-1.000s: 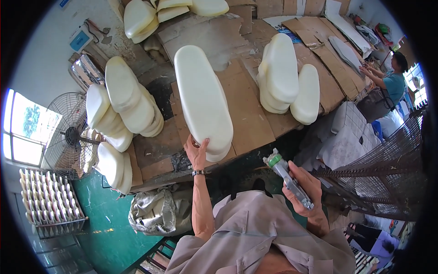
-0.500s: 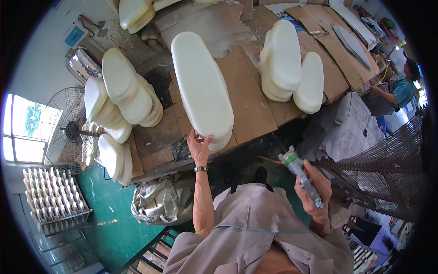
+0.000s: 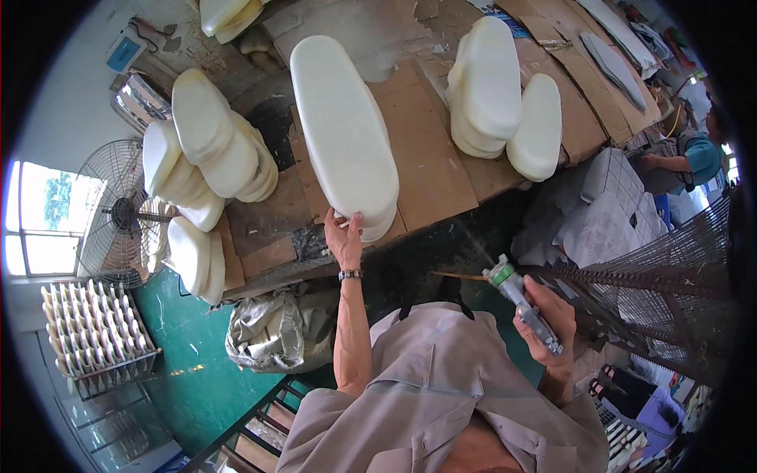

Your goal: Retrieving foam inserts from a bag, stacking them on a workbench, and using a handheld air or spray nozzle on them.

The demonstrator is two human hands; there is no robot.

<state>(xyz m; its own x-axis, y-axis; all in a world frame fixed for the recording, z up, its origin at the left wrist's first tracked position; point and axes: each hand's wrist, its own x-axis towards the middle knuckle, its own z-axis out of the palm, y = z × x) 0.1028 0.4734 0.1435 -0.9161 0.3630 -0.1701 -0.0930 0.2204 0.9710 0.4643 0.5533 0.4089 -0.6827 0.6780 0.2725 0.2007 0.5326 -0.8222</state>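
The left hand (image 3: pixel 344 239) grips the near end of a long, cream foam pad (image 3: pixel 344 130), fingers curled up over its lower edge; the thumb side is hidden behind the hand, so how far the grip wraps cannot be told. A second pad of the same shape lies directly under it, only its near rim showing. Both rest on a cardboard-covered workbench (image 3: pixel 430 162), running away from the person. A dark wristband (image 3: pixel 351 274) sits on the left wrist.

The right hand (image 3: pixel 548 322) is closed tightly around a grey spray gun (image 3: pixel 527 303), held off the bench near the person's chest, its green-collared nozzle pointing up and left. The trigger and the fingertips are covered by the hand itself.

Further along the bench stands a stack of shorter rounded foam pads (image 3: pixel 487 87), with 1 more (image 3: pixel 536 126) leaning against it. On the left, more pads (image 3: pixel 213 150) are heaped in a loose pile; their count is unclear. A pedestal fan (image 3: pixel 118 213) stands beyond, and a crumpled plastic bag (image 3: pixel 272 331) lies on the green floor. Another person (image 3: pixel 694 158) at the right rim is mostly cut off.
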